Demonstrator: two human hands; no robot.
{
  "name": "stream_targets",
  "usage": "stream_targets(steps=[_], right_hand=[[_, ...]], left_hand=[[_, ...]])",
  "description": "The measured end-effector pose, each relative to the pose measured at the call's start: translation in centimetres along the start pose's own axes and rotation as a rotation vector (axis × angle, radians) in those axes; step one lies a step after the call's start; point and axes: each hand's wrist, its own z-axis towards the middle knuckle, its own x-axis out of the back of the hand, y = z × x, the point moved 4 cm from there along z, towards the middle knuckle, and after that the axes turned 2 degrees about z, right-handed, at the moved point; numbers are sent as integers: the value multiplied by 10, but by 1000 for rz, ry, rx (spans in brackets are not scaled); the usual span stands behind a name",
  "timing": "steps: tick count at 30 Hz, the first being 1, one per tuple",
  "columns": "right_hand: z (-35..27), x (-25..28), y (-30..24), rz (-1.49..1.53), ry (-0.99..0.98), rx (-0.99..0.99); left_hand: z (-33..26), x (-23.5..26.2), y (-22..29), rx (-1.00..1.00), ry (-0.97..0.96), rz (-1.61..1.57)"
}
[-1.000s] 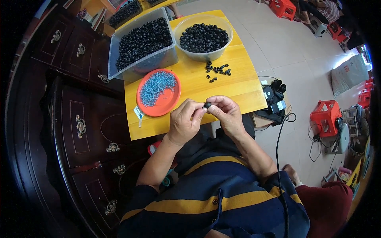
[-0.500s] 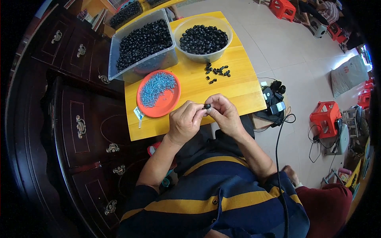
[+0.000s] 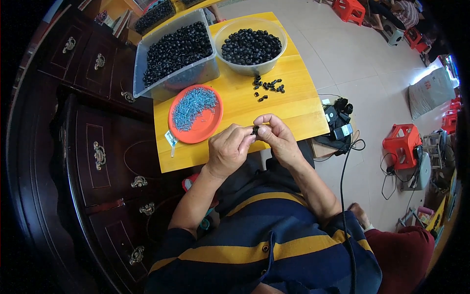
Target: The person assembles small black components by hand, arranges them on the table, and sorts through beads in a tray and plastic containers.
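Above the near edge of the yellow table, my left hand (image 3: 228,151) and my right hand (image 3: 280,142) meet fingertip to fingertip. Between them they pinch a small round black plastic part (image 3: 255,130), mostly covered by the fingers. Left of my hands, an orange-red plate (image 3: 208,128) carries a heap of tiny clear-blue pieces (image 3: 188,110). Several small black cylindrical pieces (image 3: 268,86) lie loose on the wood beyond my hands. Farther back, a clear round bowl (image 3: 283,58) and a translucent rectangular bin (image 3: 183,81) hold many black parts.
A dark wooden cabinet (image 3: 93,161) with metal handles stands along the left. To the right, a black cable (image 3: 344,196) hangs down near black adapters (image 3: 340,125). Red stools (image 3: 401,144) and a filled sack (image 3: 431,93) are on the tiled floor. A person in dark red (image 3: 401,255) is at lower right.
The black part has turned between my fingertips and more of it is now covered. My right fingers have shifted slightly around it. The left hand has barely moved.
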Motion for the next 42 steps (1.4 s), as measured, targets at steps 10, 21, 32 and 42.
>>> stream_targets(steps=[10,21,32,42], right_hand=[[-1,-1,-3,35,0,-93],[-5,3,6,163,81,-148],[-3,9,6,160,3,-140],[-7,8,10,232,50,-215]], left_hand=[[-1,3,-1,18,24,-19],[-4,3,-2,23,15,-54],[-1,5,-5,68,-55,-149],[-3,4,-3,11,-25,-118]])
